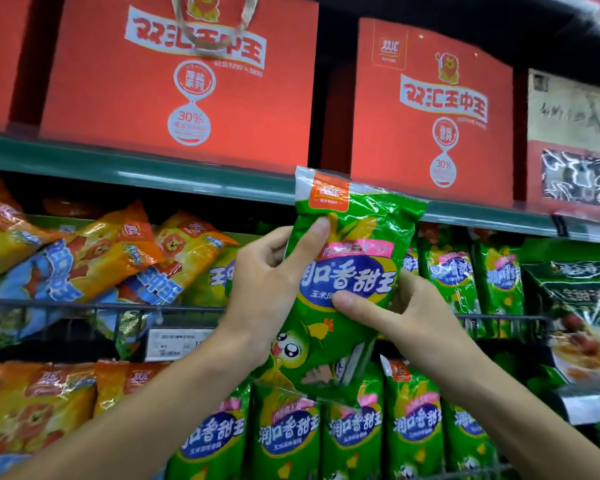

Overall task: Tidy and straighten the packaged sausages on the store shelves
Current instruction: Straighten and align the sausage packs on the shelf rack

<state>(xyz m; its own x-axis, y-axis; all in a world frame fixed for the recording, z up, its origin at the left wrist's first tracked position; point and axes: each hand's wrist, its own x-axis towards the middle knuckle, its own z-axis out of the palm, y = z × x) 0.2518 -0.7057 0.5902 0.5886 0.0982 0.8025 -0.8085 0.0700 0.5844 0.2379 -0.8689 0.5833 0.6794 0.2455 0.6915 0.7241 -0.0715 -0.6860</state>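
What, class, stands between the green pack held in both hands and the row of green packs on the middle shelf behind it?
Nothing visible blocks it. The left hand and right hand hold the green pack in front of the shelf. The upright green packs stand just behind and to the right, behind a low wire rail the pack would have to clear.

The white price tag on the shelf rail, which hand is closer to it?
Left. The left hand is just above and right of the price tag; the right hand is farther right, across the green packet.
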